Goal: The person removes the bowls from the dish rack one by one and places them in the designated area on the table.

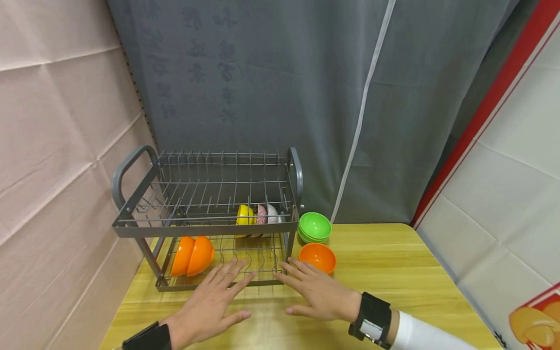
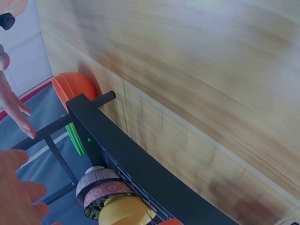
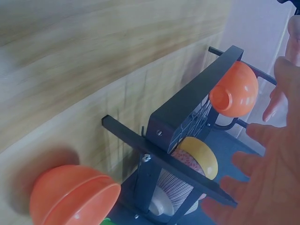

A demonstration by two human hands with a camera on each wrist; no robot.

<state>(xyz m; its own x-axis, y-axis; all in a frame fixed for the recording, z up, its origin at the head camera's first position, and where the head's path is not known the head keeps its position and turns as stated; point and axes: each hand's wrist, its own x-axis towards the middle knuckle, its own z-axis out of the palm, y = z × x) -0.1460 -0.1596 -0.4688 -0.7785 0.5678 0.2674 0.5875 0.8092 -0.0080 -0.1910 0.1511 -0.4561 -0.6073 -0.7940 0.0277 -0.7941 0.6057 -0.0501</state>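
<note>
- The left hand (image 1: 205,308) lies palm down over the bench (image 1: 393,272), fingers straight and spread, its grip apart and holding nothing; the fingertips reach the front edge of the dish rack (image 1: 205,218).
- The right hand (image 1: 317,291) is likewise flat with fingers spread, its grip apart and empty; its fingertips lie just beside the rack's front right corner and close to the loose orange bowl (image 1: 318,256).
- That orange bowl stands open side up on the bench, right of the rack; just behind it is a stack of green bowls (image 1: 315,227), also upright.
- The rack's front bar and right post stand between both hands and the bowls inside it.
- On the rack's lower tier, at the left, two orange bowls (image 1: 192,255) lean on their sides, nested together.
- Farther back on the right of the lower tier, a yellow bowl (image 1: 245,215), a pink patterned bowl (image 1: 261,214) and a white striped bowl (image 1: 272,214) stand on edge in a row, touching.
- The upper tier (image 1: 210,184) is bare wire, with a looped handle at each end.
- The bench is light yellow wood; a grey curtain (image 1: 284,87) hangs behind it, pale pink padding (image 1: 57,121) covers the left wall, and a white panel with a red stripe (image 1: 503,160) runs along the right.
- A dark band (image 1: 372,321) wraps each wrist, and the right arm has a white sleeve (image 1: 420,335).
</note>
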